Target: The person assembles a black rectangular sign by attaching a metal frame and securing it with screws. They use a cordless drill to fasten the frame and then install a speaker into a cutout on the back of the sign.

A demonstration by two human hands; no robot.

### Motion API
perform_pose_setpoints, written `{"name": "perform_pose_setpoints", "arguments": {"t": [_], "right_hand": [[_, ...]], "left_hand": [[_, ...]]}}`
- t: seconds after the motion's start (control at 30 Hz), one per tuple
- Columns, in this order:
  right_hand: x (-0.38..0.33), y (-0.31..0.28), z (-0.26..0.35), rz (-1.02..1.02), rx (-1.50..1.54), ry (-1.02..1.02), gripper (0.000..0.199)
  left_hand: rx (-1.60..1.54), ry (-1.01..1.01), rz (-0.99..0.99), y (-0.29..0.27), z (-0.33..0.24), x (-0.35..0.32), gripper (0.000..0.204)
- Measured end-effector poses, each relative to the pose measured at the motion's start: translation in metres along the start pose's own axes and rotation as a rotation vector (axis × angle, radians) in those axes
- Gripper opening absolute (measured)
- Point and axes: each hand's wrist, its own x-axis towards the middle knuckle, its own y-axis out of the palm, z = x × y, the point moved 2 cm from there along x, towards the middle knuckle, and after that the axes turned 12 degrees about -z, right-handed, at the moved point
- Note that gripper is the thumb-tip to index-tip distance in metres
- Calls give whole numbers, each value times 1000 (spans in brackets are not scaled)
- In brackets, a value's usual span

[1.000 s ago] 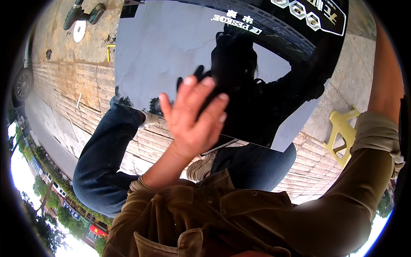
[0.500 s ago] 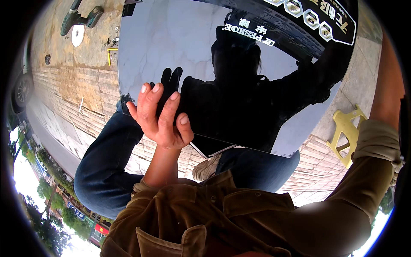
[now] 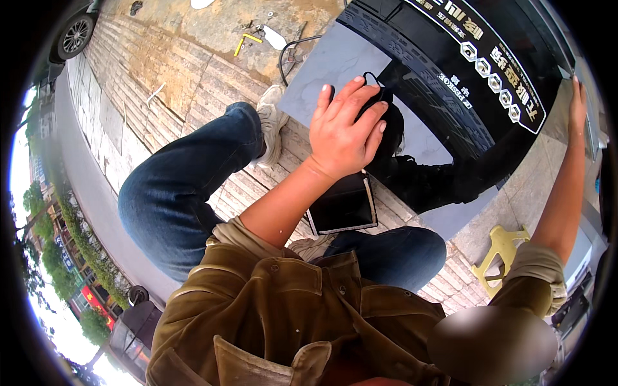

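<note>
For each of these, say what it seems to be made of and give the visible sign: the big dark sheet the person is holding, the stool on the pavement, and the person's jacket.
Dark sheet: probably glass or polished panel; glossy, it mirrors sky and the person's silhouette.
Stool: likely moulded plastic; uniform yellow, smooth, cut-out openings.
Jacket: soft napped cloth, perhaps corduroy or velvet; olive with a dull sheen along the folds.

The ground is a pavement [image 3: 187, 83] of ribbed brick-like strips, with a rougher concrete part [image 3: 212, 26] at the top. On the pavement stand a grey slab [image 3: 335, 64] and a yellow stool [image 3: 499, 254] (the stool is low at the right), and a dark tablet [image 3: 344, 206] seems to lie just beside the slab. On the concrete lie a yellow tool [image 3: 246, 42], a white scrap [image 3: 275, 37] and a dark cable [image 3: 291, 48], near each other.
</note>
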Motion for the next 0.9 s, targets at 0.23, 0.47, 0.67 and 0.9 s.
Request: {"name": "perform_pose_setpoints", "arguments": {"t": [0.23, 0.47, 0.67, 0.9], "right_hand": [[-241, -43, 267, 400, 294, -338, 60], [-370, -56, 317, 652, 185, -608, 65], [-401, -55, 322, 522, 114, -550, 64], [-395, -46, 341, 550, -55, -437, 56]], "left_hand": [[-65, 8, -63, -1, -4, -8, 22], [-41, 48, -100, -1, -11, -5, 24], [-99, 5, -14, -1, -3, -7, 28], [-798, 79, 570, -13, 56, 78, 19]]}}
